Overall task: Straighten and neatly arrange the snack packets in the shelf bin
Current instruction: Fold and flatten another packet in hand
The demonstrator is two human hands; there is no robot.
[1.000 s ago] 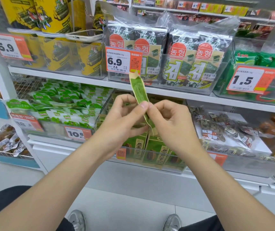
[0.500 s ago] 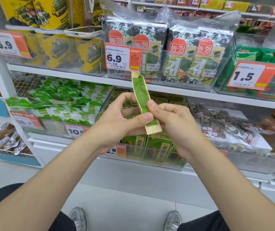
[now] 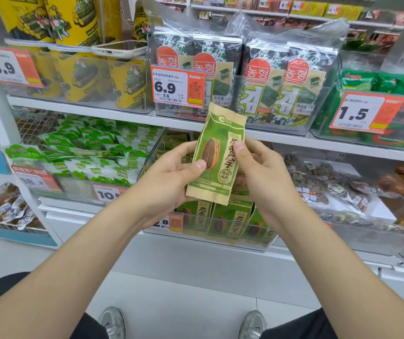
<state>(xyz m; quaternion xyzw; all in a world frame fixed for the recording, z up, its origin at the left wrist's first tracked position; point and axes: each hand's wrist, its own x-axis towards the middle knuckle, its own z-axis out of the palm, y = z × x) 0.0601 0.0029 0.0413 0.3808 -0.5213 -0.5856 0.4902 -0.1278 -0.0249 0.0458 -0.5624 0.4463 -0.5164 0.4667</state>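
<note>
Shop shelves point(image 3: 93, 107) fill the background; the clear shelf bin point(image 3: 208, 242) sits low at centre, upright packets point(image 3: 231, 220) inside. One seed packet point(image 3: 217, 157) is held above the bin, the left hand point(image 3: 169, 177) and the right hand point(image 3: 262, 172) each pinching an edge. Pushed in askew, it could crumple — or topple the standing row.

We find passage over the front wall of the clear bin point(image 3: 268, 238) and under the shelf edge point(image 3: 318, 143) above. The held packet point(image 3: 217, 157), pinched by our left hand point(image 3: 169, 177) and right hand point(image 3: 264, 172), blocks that gap; standing packets point(image 3: 232, 221) fill the bin's front.
</note>
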